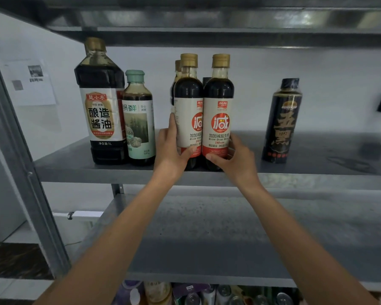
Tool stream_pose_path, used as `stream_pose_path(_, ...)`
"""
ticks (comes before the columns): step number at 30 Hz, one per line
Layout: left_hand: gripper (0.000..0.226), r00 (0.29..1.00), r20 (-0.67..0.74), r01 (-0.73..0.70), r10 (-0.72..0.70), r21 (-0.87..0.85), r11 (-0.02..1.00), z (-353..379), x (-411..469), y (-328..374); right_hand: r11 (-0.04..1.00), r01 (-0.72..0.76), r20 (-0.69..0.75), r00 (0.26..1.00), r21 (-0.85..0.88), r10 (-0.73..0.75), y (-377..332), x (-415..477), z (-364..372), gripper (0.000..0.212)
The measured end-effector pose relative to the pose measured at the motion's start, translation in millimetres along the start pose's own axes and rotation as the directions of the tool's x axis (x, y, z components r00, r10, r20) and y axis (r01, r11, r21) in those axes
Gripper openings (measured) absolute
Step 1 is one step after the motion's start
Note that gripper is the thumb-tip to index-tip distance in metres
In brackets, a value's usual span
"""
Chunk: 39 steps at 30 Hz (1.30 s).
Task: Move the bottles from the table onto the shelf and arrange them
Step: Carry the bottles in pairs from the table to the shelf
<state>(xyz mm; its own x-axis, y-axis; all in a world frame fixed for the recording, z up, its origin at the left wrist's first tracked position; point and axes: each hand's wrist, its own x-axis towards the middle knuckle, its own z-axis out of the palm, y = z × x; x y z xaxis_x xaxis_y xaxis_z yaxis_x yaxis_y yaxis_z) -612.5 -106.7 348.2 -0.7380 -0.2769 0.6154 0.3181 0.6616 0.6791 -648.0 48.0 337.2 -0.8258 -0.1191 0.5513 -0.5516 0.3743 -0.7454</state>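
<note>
I'm pressing two matching bottles together at the shelf (pixel 75 166) front: left hand (pixel 172 148) is wrapping one bottle (pixel 188 119), right hand (pixel 235 157) is cupping its twin (pixel 218 119), fingers curled around both. Several others are already standing alongside; I'm not seeing the table.

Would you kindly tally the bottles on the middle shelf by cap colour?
Gold caps: 4 — large soy sauce bottle, two front red-label bottles, one partly hidden behind
Green cap: 1
Black cap: 1
Total: 6; another dark one behind is unclear.
</note>
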Motion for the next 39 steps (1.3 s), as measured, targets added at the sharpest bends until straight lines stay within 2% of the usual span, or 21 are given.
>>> stream_pose_path(3,0.097,0.999,0.035,0.007,-0.011,0.118,0.993,4,-14,-6,0.995,-0.021,-0.001,1.0,-0.095,0.021,1,-10,2,0.069)
stream_pose_path(6,0.093,0.998,0.063,-0.013,-0.003,0.255,0.967,4,-35,-15,0.915,-0.048,-0.029,0.999,-0.401,0.039,5,-24,5,0.069)
stream_pose_path(7,0.09,0.998,0.043,-0.058,0.047,0.304,0.951,3,-45,-19,0.874,-0.055,-0.057,0.998,-0.482,0.032,7,-31,7,0.068)
stream_pose_path(9,0.078,0.972,-0.001,-0.218,0.235,0.365,0.905,5,-64,-29,0.814,-0.023,-0.117,0.992,-0.581,-0.056,12,-49,9,0.067)
stream_pose_path(12,0.051,0.857,-0.002,-0.477,0.515,0.373,0.796,21,-96,-48,0.702,0.019,-0.172,0.965,-0.712,-0.2,24,-87,10,0.064)
stream_pose_path(15,0.045,0.79,0.187,-0.61,0.585,0.337,0.717,47,-131,-62,0.594,-0.067,-0.2,0.967,-0.802,-0.16,41,-135,9,0.067)
stream_pose_path(17,0.046,0.751,0.387,-0.646,0.535,0.265,0.716,62,-154,-67,0.505,-0.211,-0.246,0.969,-0.837,-0.002,52,-175,7,0.069)
stream_pose_path(19,0.055,0.662,0.603,-0.67,0.446,0.208,0.713,71,-178,-68,0.405,-0.357,-0.337,0.933,-0.842,0.122,60,-222,4,0.054)
stream_pose_path(20,0.066,0.6,0.681,-0.692,0.42,0.176,0.7,77,-192,-69,0.369,-0.439,-0.393,0.898,-0.819,0.196,61,-248,3,0.054)
stream_pose_path(23,0.091,0.388,0.819,-0.753,0.421,0.019,0.657,92,-231,-65,0.217,-0.662,-0.562,0.734,-0.718,0.38,56,-327,-3,0.072)
stream_pose_path(26,0.093,0.182,0.853,-0.795,0.489,-0.165,0.584,103,-277,-52,0.053,-0.827,-0.717,0.516,-0.56,0.469,36,-409,-5,0.087)
stream_pose_path(29,0.084,-0.022,0.828,-0.805,0.56,-0.348,0.482,102,-336,-29,-0.116,-0.917,-0.863,0.309,-0.382,0.399,2,-487,-2,0.086)
stream_pose_path(31,0.076,-0.152,0.767,-0.787,0.624,-0.476,0.393,98,-380,-13,-0.194,-0.948,-0.919,0.172,-0.253,0.355,-23,-535,1,0.069)
stream_pose_path(32,0.075,-0.197,0.716,-0.765,0.67,-0.539,0.351,93,-401,-3,-0.229,-0.955,-0.94,0.105,-0.186,0.323,-34,-559,5,0.057)
stream_pose_path(33,0.076,-0.232,0.659,-0.739,0.716,-0.598,0.311,87,-422,6,-0.263,-0.959,-0.955,0.025,-0.107,0.297,-44,-584,9,0.053)
stream_pose_path(35,0.075,-0.354,0.588,-0.683,0.728,-0.693,0.228,69,-463,23,-0.309,-0.949,-0.944,-0.158,0.064,0.289,-69,-629,21,0.062)
stream_pose_path(37,0.073,-0.463,0.532,-0.65,0.709,-0.747,0.136,51,-504,38,-0.361,-0.915,-0.934,-0.276,0.182,0.229,-96,-668,33,0.064)
stream_pose_path(39,0.073,-0.524,0.474,-0.603,0.708,-0.793,0.084,26,-543,55,-0.387,-0.876,-0.911,-0.376,0.289,0.17,-122,-703,45,0.065)
